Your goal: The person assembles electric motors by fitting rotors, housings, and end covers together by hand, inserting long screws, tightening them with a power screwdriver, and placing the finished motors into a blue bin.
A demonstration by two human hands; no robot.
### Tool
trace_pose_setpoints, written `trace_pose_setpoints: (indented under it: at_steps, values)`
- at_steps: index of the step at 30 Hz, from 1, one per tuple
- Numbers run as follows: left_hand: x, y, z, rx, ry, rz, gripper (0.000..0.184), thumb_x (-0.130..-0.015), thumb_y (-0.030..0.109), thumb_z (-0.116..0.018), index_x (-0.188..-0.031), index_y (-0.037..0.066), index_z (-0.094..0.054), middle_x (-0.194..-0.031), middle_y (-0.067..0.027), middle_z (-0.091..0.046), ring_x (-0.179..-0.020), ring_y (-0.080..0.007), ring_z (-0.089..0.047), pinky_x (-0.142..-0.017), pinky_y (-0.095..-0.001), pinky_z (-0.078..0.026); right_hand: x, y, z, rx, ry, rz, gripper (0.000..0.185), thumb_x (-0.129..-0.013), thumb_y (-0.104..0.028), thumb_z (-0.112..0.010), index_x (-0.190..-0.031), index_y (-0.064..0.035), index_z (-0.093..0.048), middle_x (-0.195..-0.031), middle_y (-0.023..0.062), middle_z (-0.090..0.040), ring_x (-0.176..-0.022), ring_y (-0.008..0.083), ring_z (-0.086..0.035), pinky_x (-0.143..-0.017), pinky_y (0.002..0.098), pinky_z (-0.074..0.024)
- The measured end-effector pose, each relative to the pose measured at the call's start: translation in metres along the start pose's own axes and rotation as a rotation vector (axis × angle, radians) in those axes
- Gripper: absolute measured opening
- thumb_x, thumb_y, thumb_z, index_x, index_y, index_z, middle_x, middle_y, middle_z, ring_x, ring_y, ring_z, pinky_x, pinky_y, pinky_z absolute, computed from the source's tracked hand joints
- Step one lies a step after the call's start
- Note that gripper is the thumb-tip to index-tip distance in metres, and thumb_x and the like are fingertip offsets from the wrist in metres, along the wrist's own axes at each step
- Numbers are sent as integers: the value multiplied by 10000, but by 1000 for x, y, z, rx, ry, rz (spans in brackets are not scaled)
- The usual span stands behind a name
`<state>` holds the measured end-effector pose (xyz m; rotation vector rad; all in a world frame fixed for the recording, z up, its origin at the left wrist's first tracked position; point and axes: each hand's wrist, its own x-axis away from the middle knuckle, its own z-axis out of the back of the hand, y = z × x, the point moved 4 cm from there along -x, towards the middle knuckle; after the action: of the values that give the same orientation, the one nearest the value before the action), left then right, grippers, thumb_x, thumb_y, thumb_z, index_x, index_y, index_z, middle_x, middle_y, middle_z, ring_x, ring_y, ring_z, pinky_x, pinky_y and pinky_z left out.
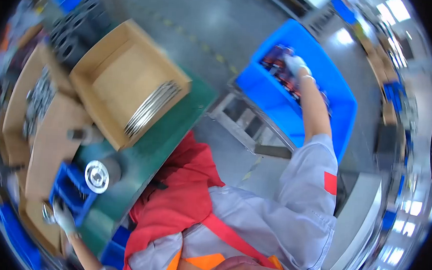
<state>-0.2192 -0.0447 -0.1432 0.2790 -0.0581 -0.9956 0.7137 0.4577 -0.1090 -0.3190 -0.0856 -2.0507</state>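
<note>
My right hand (295,65), in a white glove, reaches at arm's length into a large blue bin (288,122). It touches a pile of dark and copper-coloured parts (279,72) there; blur hides its fingers. My left hand (63,218), also gloved, is low at the left, closed around a small shiny metal ring-shaped part (48,213). Beside that hand is a blue divided plastic holder (73,195). A round silver metal part with a spoked face (97,176) stands just right of the holder on the green table (137,162).
A cardboard tray (123,75) with several thin metal rods (153,107) lies on the table. Behind it stand dark hollow cylinders (76,32). An open carton (18,98) holds many small metal pieces. The blue bin rests on a metal stand (244,119) across a floor gap.
</note>
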Motion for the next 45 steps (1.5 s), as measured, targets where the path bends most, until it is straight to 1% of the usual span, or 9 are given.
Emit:
trace_pose_setpoints:
  at_steps: [2,4,5,9,17,24,25,35,45]
  values:
    - [18,26,20,-65,95,169,310,-963,100,-582,-1243,-30,-612,-1231,-205,-645,-1129,-317,-614,-1014,-399,-450,-57,6,-41,-283,2,374,579,-993,-506,-371,-1297,-69,-600,-1267,167,-646,-1179,307,-599,-966,429,-471]
    - [42,64,43,-68,380,132,286,-936,73,-621,-1209,-11,-637,-1152,-177,-667,-1071,-290,-636,-958,-385,-484,-35,-20,-46,-865,-348,36,497,-984,-461,-452,-1223,-78,-660,-1247,155,-651,-1115,278,-630,-914,412,-493]
    - [53,78,47,282,491,151,300,-906,14,-619,-1205,10,-646,-1093,-138,-669,-1037,-240,-639,-935,-356,-491,-132,17,-67,-196,50,294,499,-977,-488,-464,-1121,-74,-701,-1160,146,-690,-1033,279,-661,-876,427,-508]
    - [69,226,67,277,533,-13,241,-829,-10,-672,-1055,52,-725,-978,-99,-697,-875,-212,-659,-816,-319,-524,-90,13,-63,-611,-94,82,402,-912,-555,-590,-946,-154,-610,-694,23,-563,-517,106,-518,-445,269,-448]
    - [46,277,14,190,274,-498,282,-730,30,-718,-1007,81,-723,-1077,-80,-707,-1049,-286,-651,-968,-428,-472,-112,47,-58,-901,-255,-197,415,-850,-543,-657,-956,-143,-618,-717,23,-593,-586,169,-564,-498,347,-493]
    - [58,270,7,407,279,-308,559,-717,169,-753,-1237,23,-610,-1318,-199,-581,-1211,-388,-559,-1037,-462,-439,-85,37,29,-2321,-638,124,320,-848,-302,-659,-1094,-98,-660,-947,86,-689,-850,241,-656,-796,379,-562]
    - [60,272,5,525,266,-208,680,-699,248,-794,-1287,-3,-564,-1352,-232,-546,-1227,-406,-543,-1046,-464,-432,-78,39,47,-2066,-421,572,363,-868,-309,-664,-1123,-52,-645,-1074,141,-685,-958,288,-658,-806,403,-569]
    - [39,263,-21,830,-87,-219,883,-642,275,-824,-1400,6,-459,-1417,-230,-486,-1303,-372,-488,-1094,-414,-405,227,-160,65,-1060,-406,1051,803,-812,-371,-772,-1431,-34,-387,-1199,152,-613,-1061,292,-636,-903,428,-551]
    - [41,259,-37,965,-20,-283,895,-674,177,-773,-1453,-10,-373,-1461,-212,-436,-1338,-330,-460,-1120,-400,-374,485,-344,-69,-1264,-809,1783,777,-674,-56,-814,-1347,-154,-438,-1212,100,-605,-1150,247,-589,-1005,436,-458]
